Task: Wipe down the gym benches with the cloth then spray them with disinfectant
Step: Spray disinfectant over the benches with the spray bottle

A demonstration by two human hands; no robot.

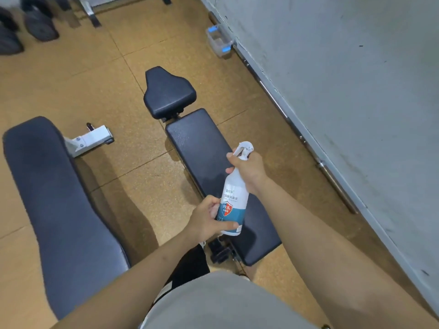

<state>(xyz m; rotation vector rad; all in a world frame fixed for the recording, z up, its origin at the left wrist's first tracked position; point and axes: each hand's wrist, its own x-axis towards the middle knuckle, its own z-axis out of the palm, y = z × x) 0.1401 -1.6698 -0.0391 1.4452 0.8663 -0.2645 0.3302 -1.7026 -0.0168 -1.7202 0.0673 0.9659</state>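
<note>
Underfoot, tan speckled floor tiles (pixel 71 79); grey scuffed wall (pixel 344 67) along the right edge, a barbell (pixel 297 131) at its base. Two dark padded benches: one (pixel 209 167) centre, another (pixel 59 210) at left. Above the centre bench's near end, right hand (pixel 249 170) grips the spray bottle (pixel 234 198) at its neck; left hand (pixel 209 219) clasps its base.

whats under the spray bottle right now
The spray bottle, held by both hands, hangs above the right bench's long black pad. The pad beneath the bottle and hands is covered, so its state there is unseen.
</note>
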